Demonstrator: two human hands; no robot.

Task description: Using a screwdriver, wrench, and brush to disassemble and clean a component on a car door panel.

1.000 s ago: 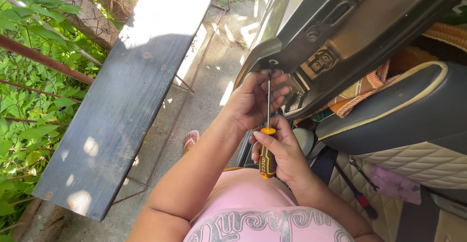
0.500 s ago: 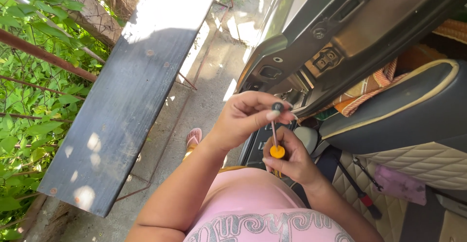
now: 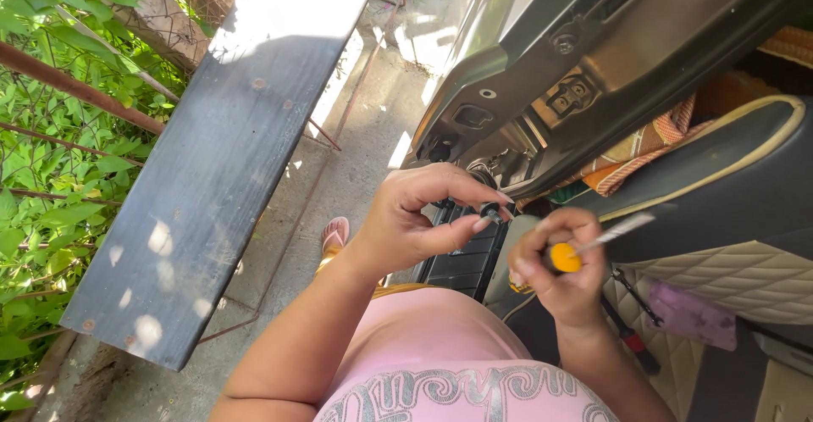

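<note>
Outdoors on a sunlit concrete path (image 3: 356,151), beside an open car door (image 3: 593,58), we look down past our pink shirt (image 3: 440,363) to both hands at work. Nearest us, our right hand (image 3: 563,274) is closed in a full fist around a screwdriver (image 3: 584,248), its yellow handle end showing between thumb and fingers and its thin metal shaft angling up and right toward the dark car seat (image 3: 728,193). Just to its left, our left hand (image 3: 415,223) is half curled, thumb and fingertips pinched on a small dark screw (image 3: 490,212) held in the air between the two hands, below the door's edge. The screw looks light, hard and easy to drop, so we judge a firm fingertip pinch across its head suits it best; the screwdriver is stiff and slim, best gripped by its thick handle, not the smooth shaft. Farther off, a dark weathered plank (image 3: 220,159) slants across the path, with a wire fence (image 3: 51,117) and green leaves beyond. A sandalled foot (image 3: 335,234) shows on the ground below.
</note>
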